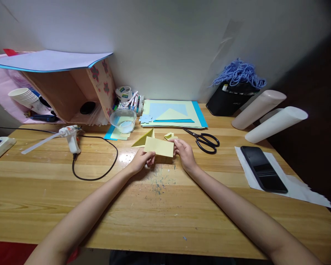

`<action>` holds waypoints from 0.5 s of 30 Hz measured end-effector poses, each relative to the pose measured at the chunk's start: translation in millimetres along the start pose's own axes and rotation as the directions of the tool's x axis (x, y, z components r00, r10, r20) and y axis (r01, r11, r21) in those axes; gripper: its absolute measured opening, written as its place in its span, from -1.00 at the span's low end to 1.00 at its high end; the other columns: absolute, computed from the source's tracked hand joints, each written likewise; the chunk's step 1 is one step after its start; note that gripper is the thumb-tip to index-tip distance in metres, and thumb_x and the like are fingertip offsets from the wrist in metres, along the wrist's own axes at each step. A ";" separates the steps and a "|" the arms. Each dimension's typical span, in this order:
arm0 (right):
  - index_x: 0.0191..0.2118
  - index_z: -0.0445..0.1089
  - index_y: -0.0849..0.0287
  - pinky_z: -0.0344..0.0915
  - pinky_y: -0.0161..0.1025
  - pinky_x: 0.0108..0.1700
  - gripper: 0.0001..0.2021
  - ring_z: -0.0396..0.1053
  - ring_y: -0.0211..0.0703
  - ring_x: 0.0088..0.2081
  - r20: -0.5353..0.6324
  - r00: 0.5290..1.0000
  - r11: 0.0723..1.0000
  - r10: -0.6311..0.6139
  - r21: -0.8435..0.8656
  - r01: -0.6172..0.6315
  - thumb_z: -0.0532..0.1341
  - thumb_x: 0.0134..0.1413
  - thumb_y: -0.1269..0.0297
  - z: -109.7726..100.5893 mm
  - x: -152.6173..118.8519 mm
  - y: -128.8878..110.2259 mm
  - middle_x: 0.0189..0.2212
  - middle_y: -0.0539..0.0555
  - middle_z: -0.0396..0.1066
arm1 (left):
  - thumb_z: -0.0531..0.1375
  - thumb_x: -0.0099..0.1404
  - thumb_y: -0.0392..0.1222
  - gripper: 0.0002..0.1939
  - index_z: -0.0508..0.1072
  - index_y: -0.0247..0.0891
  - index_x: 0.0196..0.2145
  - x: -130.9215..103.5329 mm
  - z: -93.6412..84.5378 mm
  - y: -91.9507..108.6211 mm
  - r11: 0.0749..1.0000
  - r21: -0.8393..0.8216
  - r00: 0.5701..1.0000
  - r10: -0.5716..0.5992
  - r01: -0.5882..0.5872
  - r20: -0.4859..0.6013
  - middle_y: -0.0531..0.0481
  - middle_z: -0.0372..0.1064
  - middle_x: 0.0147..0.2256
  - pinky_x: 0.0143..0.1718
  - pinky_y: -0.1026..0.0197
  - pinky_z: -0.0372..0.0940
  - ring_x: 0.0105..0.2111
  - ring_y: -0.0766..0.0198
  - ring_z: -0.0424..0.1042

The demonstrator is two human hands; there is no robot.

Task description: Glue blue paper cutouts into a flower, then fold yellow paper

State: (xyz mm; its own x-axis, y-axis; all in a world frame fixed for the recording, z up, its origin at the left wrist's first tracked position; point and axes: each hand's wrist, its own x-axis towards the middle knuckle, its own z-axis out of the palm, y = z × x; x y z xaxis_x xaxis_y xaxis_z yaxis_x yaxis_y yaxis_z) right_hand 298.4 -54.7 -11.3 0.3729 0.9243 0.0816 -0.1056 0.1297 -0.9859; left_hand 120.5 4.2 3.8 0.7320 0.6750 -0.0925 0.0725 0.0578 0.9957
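Note:
Between my two hands a rectangular piece of pale yellow paper (pixel 159 146) is held up above the table. My left hand (pixel 141 161) pinches its lower left corner, thumb on the front face. My right hand (pixel 184 151) grips the right edge, with the fingertips partly behind the sheet. Just behind the sheet stands a folded yellow paper triangle (pixel 145 138), its lower part partly covered. A small folded yellow paper piece (pixel 170 135) lies near my right fingertips. Black-handled scissors (pixel 205 141) rest to the right of my right hand.
At left lie a white glue gun (pixel 71 137) with a looping black cord and a cardboard box (pixel 68 88). Behind are a clear plastic bowl (pixel 123 120), markers (pixel 132 102) and stacked coloured paper (pixel 201 114). A phone (pixel 262 167), paper rolls (pixel 277 124) and a black yarn holder (pixel 226 98) stand right.

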 end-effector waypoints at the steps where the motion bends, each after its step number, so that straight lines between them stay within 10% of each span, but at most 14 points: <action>1: -0.32 0.42 0.18 0.18 -0.39 -0.53 -0.76 0.26 -0.33 -0.49 0.019 1.000 0.999 -0.005 -0.032 0.005 0.17 0.00 0.12 0.5 -0.5 -0.6 -0.46 0.01 0.36 | 0.03 0.17 -0.13 -0.60 0.20 -0.31 -0.76 0.0 -0.3 -0.6 1.000 0.007 1.000 0.019 -0.019 -0.002 0.09 0.08 -0.75 -0.58 0.31 -0.02 -0.68 0.44 0.09; 8: -0.29 0.46 0.16 0.26 -0.28 -0.34 -0.76 0.33 -0.23 -0.36 0.170 0.983 0.997 0.075 -0.046 -0.068 0.31 -0.17 0.22 -2.0 -2.8 -7.2 -0.41 0.04 0.43 | 0.01 0.20 -0.08 -0.53 0.11 -0.27 -0.80 2.7 -3.2 -3.0 0.998 -0.030 0.991 0.049 -0.054 -0.127 0.10 0.00 -0.79 -0.60 0.29 -0.04 -0.70 0.43 0.03; 15: -0.39 0.45 0.23 0.22 -0.28 -0.39 -0.77 0.31 -0.27 -0.45 0.444 0.848 0.957 0.288 -0.113 -0.266 0.35 -0.23 0.23 -4.6 -2.0 -13.3 -0.46 0.04 0.42 | -0.03 0.27 0.01 -0.55 0.15 -0.28 -0.68 4.9 0.2 -1.1 0.997 0.032 0.938 0.078 -0.072 -0.336 0.13 0.08 -0.74 -0.67 0.33 -0.05 -0.72 0.44 0.05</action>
State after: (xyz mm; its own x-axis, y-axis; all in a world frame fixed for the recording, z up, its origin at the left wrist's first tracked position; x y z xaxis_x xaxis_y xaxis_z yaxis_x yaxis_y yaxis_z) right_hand 303.4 -59.9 1.1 -0.1237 0.9810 -0.1498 -0.0958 -0.1620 -0.9821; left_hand 124.1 7.2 2.2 0.4648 0.8854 -0.0066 0.0417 -0.0144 0.9990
